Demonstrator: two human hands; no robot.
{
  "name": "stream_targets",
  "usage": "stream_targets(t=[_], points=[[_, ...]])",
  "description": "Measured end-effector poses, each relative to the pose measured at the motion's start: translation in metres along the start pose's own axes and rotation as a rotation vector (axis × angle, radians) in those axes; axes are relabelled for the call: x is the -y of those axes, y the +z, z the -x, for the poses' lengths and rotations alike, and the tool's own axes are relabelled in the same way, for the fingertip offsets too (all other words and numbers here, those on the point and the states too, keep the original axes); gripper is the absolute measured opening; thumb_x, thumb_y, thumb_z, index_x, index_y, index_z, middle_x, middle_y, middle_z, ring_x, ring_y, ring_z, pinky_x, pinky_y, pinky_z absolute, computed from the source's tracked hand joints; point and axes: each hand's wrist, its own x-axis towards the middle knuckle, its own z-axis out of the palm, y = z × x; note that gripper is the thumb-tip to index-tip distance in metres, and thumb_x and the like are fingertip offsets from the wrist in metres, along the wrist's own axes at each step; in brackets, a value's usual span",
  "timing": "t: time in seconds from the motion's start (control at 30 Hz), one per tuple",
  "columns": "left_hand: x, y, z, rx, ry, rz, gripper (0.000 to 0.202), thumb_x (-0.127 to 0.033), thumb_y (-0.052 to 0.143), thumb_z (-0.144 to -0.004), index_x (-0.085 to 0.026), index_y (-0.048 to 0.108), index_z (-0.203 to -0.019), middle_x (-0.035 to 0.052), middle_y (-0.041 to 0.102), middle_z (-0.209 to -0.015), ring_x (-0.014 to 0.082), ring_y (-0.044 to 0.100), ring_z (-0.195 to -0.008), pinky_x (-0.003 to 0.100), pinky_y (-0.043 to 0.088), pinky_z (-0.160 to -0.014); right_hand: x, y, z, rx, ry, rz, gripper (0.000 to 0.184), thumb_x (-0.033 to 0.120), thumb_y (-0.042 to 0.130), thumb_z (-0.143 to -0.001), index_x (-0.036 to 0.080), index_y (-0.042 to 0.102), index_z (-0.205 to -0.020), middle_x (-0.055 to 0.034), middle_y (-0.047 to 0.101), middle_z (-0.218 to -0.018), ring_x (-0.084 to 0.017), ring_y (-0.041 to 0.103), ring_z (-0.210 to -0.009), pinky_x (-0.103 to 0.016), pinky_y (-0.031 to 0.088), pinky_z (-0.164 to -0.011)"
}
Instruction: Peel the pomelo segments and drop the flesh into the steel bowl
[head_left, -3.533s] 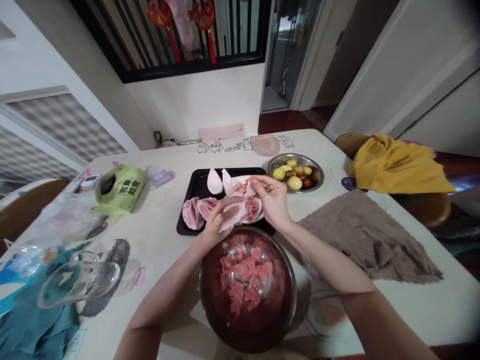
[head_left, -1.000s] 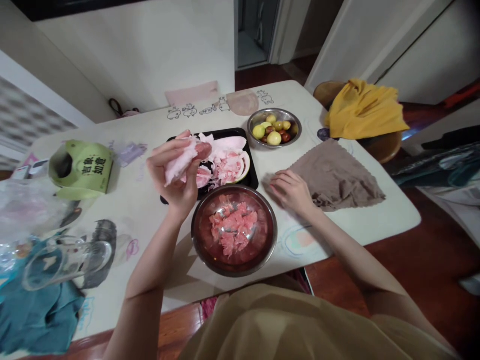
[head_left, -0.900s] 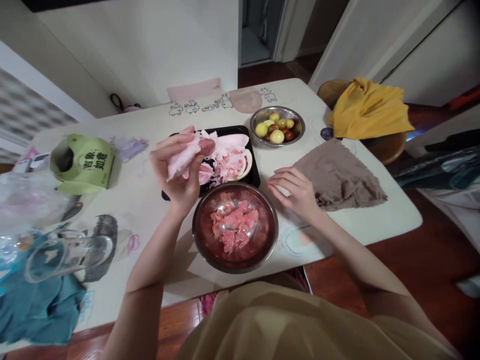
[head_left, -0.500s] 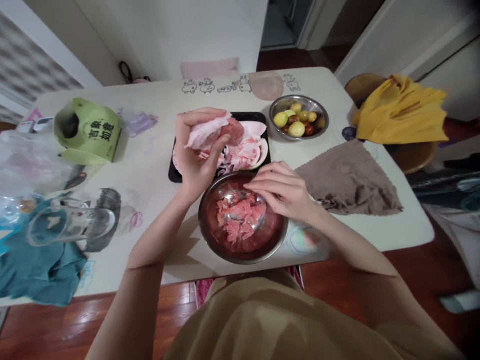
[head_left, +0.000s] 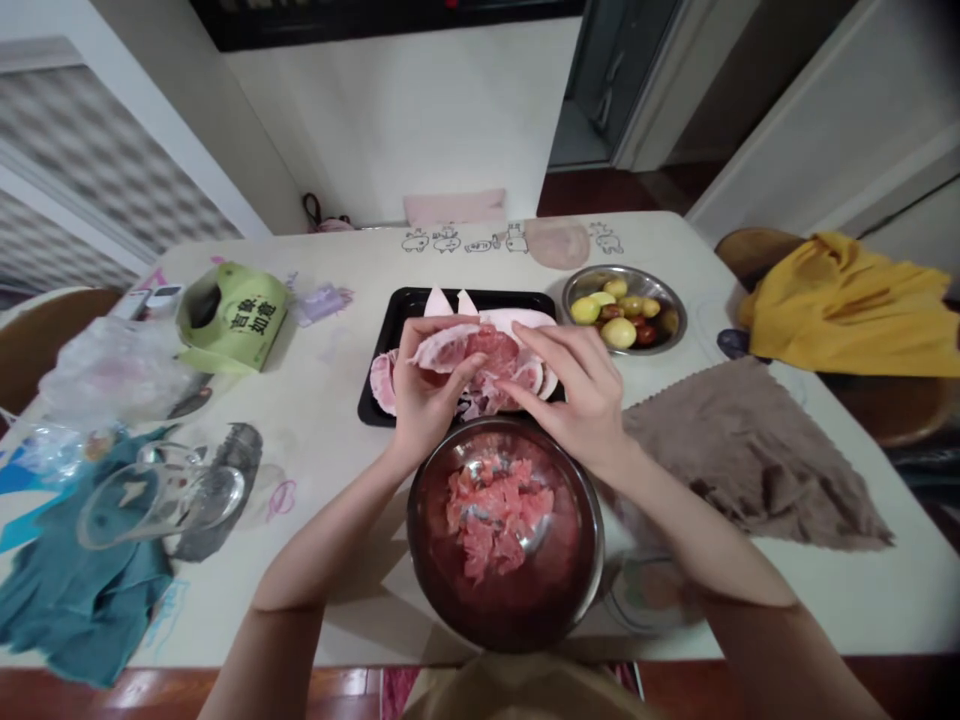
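My left hand (head_left: 431, 395) is closed around a chunk of pink pomelo (head_left: 491, 347) with pale membrane on it, above the black tray. At the chunk's right end is my right hand (head_left: 577, 390), thumb and fingers spread apart; whether the fingertips touch the flesh is hard to tell. Below both hands stands a steel bowl (head_left: 581, 590) holding loose pieces of peeled pomelo flesh (head_left: 499, 510). Behind it, the black tray (head_left: 382, 345) carries thick pomelo rind (head_left: 382, 380) and membrane scraps, partly hidden by my hands.
A smaller steel bowl (head_left: 671, 335) of green and reddish fruit stands at the back right, near a brown cloth (head_left: 757, 450). Leftward are a green paper box (head_left: 240, 325), clear plastic bags (head_left: 112, 370), a tipped glass pitcher (head_left: 165, 495) and a teal cloth (head_left: 97, 600).
My right hand has moved up from the bowl's rim to the pomelo chunk, and its fingers have spread. My left hand still holds the chunk. The view has tilted upward.
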Motion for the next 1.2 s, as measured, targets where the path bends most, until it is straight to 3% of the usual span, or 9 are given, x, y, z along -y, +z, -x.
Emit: stream_targets(t=[0.17,0.33,0.4,0.5,0.67,0.9,1.2], points=[[0.003,0.003,0.006,-0.042,-0.142,0.02,0.034,-0.03,0.08,-0.086,-0.022,0.061,-0.113,0.0052,0.069,-0.112,0.0164,0.069,-0.105,0.032,0.056,-0.098,-0.002,0.002,0.008,0.018,0.007,-0.058,0.047,0.022,0.073,-0.091,0.023,0.061,-0.136,-0.0092,0.073,-0.112,-0.024,0.07,-0.101,-0.04,0.059,-0.089],[-0.003,-0.001,0.005,0.071,-0.179,-0.023,0.056,-0.027,0.088,-0.078,-0.023,0.06,-0.127,0.0071,0.066,-0.126,0.022,0.065,-0.12,0.037,0.051,-0.11,-0.002,0.005,0.008,-0.034,-0.002,-0.08,0.041,0.01,0.069,-0.091,0.017,0.064,-0.131,-0.0135,0.073,-0.121,-0.023,0.071,-0.109,-0.038,0.06,-0.095],[-0.006,-0.003,0.002,0.12,-0.157,-0.022,0.062,-0.027,0.087,-0.078,-0.025,0.059,-0.133,0.0082,0.065,-0.132,0.0237,0.063,-0.125,0.039,0.05,-0.113,-0.003,0.003,0.006,-0.058,-0.01,-0.105,0.04,0.008,0.069,-0.09,0.016,0.065,-0.129,-0.0143,0.073,-0.122,-0.023,0.071,-0.11,-0.039,0.061,-0.095],[-0.009,-0.005,0.0,0.163,-0.106,-0.031,0.054,-0.028,0.084,-0.082,-0.026,0.063,-0.131,0.008,0.067,-0.132,0.0239,0.065,-0.124,0.04,0.052,-0.111,-0.001,-0.001,0.003,-0.082,-0.019,-0.135,0.039,0.008,0.069,-0.09,0.018,0.066,-0.127,-0.014,0.073,-0.122,-0.024,0.071,-0.11,-0.042,0.061,-0.092],[-0.007,-0.003,0.003,0.129,-0.034,-0.073,0.047,-0.026,0.084,-0.081,-0.024,0.068,-0.126,0.0078,0.07,-0.127,0.0224,0.068,-0.118,0.039,0.054,-0.107,0.003,-0.004,0.002,-0.125,-0.06,-0.091,0.033,0.009,0.073,-0.087,0.021,0.071,-0.118,-0.0111,0.075,-0.118,-0.027,0.068,-0.111,-0.049,0.06,-0.092],[-0.002,0.001,0.007,0.091,0.05,-0.186,0.05,-0.02,0.08,-0.084,-0.025,0.064,-0.132,0.0068,0.071,-0.127,0.0213,0.068,-0.118,0.038,0.054,-0.105,0.004,0.001,0.003,-0.144,-0.032,-0.03,0.017,0.011,0.074,-0.088,0.022,0.072,-0.101,-0.0058,0.078,-0.104,-0.025,0.066,-0.103,-0.045,0.055,-0.088],[-0.001,0.001,0.006,0.113,0.188,-0.322,0.043,-0.012,0.071,-0.087,-0.023,0.065,-0.129,0.0064,0.074,-0.122,0.0202,0.07,-0.111,0.036,0.058,-0.097,0.0,0.0,0.002,-0.125,0.019,-0.056,0.013,0.013,0.071,-0.091,0.024,0.071,-0.098,-0.002,0.077,-0.097,-0.021,0.067,-0.096,-0.042,0.049,-0.087]])
